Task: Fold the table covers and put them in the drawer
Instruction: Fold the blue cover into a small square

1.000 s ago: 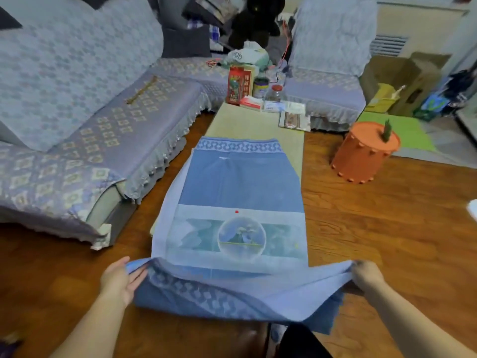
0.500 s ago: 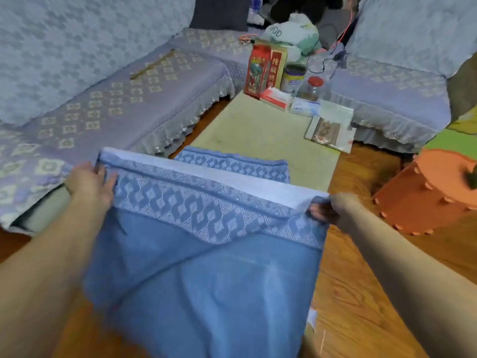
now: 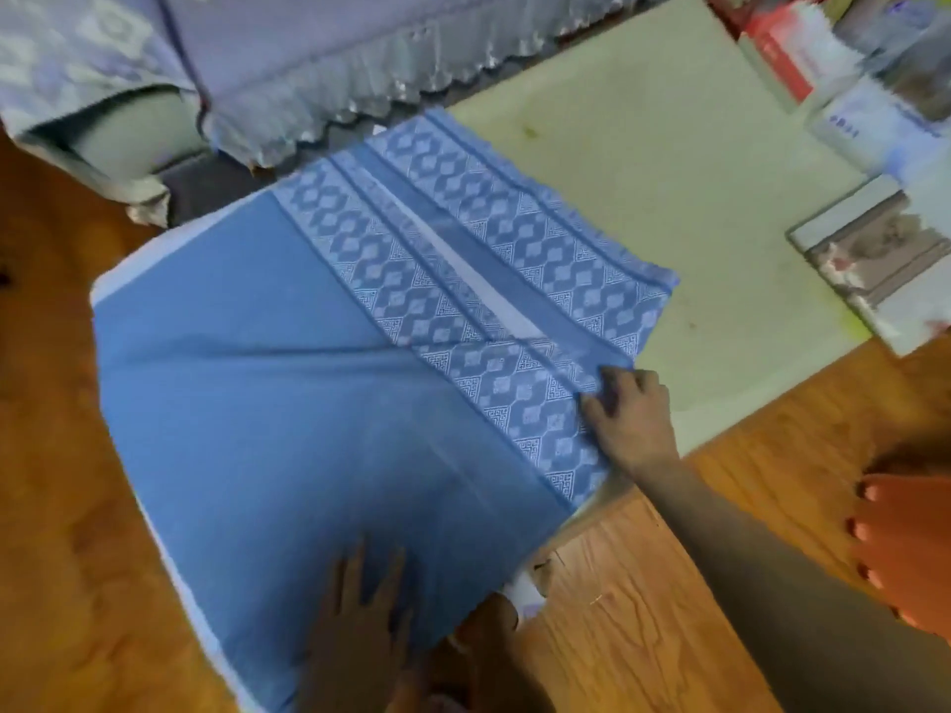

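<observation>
item: blue table cover [image 3: 288, 403], folded over once, lying flat on the near end of the pale green tabletop [image 3: 643, 162], its near and left edges overhanging toward the wooden floor [image 3: 51, 506]. patterned border bands run diagonally across the far right part of the cloth, with a white strip of the underside showing between them; a shallow crease runs across the plain blue field. long axis: from the near left corner toward the far right, roughly along the tabletop. left hand [image 3: 360, 625]: laid flat on the near edge of the cover, fingers straight and spread, pressing the cloth down, gripping nothing. right hand [image 3: 633, 419]: at the right edge of the cover on the patterned band, fingers bent onto the cloth; it appears to be pinching or tugging the edge layers, though the blur leaves it hard to say whether the edge is truly caught. relation that matters: the cover lies ahead of and between both hands, the left nearer the near fold, the right nearer the loose border edges. judgement: first fold laid and being smoothed; a second fold probably comes next, carrying one side across the long axis; the misaligned borders may need squaring first. other: sofa [image 3: 309, 54] with frilled cover at far left; boxes and packets [image 3: 823, 69] at the far end; orange stool [image 3: 905, 548] at right. no drawer in view.
</observation>
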Demonstrator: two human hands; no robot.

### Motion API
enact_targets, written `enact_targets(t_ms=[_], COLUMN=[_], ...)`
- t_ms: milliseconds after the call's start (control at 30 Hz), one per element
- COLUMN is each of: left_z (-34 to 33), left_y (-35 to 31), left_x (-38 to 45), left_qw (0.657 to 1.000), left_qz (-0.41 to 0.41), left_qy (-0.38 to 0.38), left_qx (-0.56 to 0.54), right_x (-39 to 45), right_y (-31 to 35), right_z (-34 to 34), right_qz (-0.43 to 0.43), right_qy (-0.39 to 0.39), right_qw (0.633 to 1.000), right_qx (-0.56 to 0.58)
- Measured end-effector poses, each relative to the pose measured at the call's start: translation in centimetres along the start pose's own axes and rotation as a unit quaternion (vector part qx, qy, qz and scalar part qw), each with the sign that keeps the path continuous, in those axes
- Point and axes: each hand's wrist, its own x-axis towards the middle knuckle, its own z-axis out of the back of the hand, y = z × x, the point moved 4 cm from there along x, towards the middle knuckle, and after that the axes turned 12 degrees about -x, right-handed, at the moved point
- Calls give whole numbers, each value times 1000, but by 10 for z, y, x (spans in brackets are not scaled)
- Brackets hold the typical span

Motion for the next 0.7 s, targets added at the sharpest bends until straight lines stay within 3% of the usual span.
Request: enact_targets(t_ms=[167, 267, 400, 567, 700], left_z=[2, 5, -31, -52, -59], left_y=[-19, -54, -101, -163, -228], left_x=[-24, -28, -44, -31, 28], left_qw=[998, 999, 999, 995, 988], left_qz=[63, 28, 17, 29, 31], left_qy=[15, 19, 23, -29, -102], left_qx=[13, 8, -39, -94, -108], right_x=[12, 22, 68, 153, 200], right_y=[-8, -28, -70, -82, -66], right_z=[0, 10, 28, 75, 82], right_qz=[-72, -95, -78, -66, -54], right_qy=[101, 142, 165, 125, 196], right_qw=[991, 981, 982, 989, 975], right_qx=[55, 90, 43, 35, 92])
